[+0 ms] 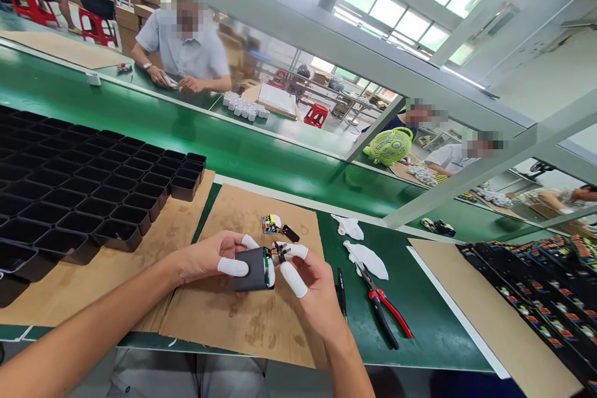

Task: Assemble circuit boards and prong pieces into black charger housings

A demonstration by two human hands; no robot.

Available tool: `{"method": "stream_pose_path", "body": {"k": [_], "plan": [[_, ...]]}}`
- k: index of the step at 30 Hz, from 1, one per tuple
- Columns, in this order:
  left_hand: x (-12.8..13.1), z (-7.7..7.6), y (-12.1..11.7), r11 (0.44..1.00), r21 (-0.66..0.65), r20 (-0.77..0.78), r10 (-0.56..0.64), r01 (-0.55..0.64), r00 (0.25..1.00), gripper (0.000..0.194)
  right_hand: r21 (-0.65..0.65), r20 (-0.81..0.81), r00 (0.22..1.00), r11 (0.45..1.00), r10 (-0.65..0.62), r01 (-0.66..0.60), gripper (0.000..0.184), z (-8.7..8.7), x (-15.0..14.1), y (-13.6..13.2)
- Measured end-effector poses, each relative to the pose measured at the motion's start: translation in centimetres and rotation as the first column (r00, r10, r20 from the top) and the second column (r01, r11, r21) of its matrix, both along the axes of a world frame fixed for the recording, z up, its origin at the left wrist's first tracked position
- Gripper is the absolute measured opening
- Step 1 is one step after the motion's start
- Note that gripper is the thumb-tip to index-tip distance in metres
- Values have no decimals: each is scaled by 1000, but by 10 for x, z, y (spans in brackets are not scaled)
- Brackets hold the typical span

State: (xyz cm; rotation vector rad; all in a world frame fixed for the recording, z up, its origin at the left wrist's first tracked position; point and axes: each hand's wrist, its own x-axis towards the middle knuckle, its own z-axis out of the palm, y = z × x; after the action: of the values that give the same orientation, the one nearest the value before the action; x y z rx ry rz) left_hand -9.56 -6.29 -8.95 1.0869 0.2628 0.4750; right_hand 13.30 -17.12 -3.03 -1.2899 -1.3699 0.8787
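My left hand (211, 259), white covers on its fingertips, is closed around a black plastic case (250, 272). Inside the case's right-hand opening, the edge of a green circuit board (267, 267) shows. Between the covered thumb and finger of my right hand (313, 280) is a small black plug piece (280, 253) with metal pins, just right of the opening. Thin wires seem to run from it toward the board. Just beyond my hands, a second circuit board (270, 224) lies on the cardboard sheet (242, 329), with a black piece (291, 233) beside it.
Rows of open black cases (107, 199) fill the left side. Red-and-black pliers (380, 305), a black pen-like tool (342, 292) and white cloths (368, 259) lie to the right. Many boards with black parts (536, 298) cover the far right. A co-worker (186, 50) sits across the bench.
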Motion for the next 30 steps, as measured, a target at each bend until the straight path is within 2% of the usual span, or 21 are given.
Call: {"method": "stream_pose_path", "body": {"k": [6,11,14,18,25,30], "plan": [[7,-1,-5,975,136,-29,179,-174,983,62,67,11,988,986,-153,151,24,-13,-16,-6],[10,-5,-9,904,308,-70,332,-296,941,61,146,106,964,963,-243,226,19,-27,-21,-9],[8,-4,-8,853,425,-103,379,-304,920,50,187,186,961,967,-207,172,13,-28,-18,-7],[3,-4,-3,822,518,-150,359,-236,921,39,193,284,952,979,-115,60,9,-28,-14,-5],[-2,-7,2,809,566,-194,319,-160,928,34,190,378,925,974,43,-123,25,-29,-8,-1],[-3,-5,1,793,589,-220,347,-159,912,32,210,413,909,967,47,-146,29,-27,-5,-2]]}}
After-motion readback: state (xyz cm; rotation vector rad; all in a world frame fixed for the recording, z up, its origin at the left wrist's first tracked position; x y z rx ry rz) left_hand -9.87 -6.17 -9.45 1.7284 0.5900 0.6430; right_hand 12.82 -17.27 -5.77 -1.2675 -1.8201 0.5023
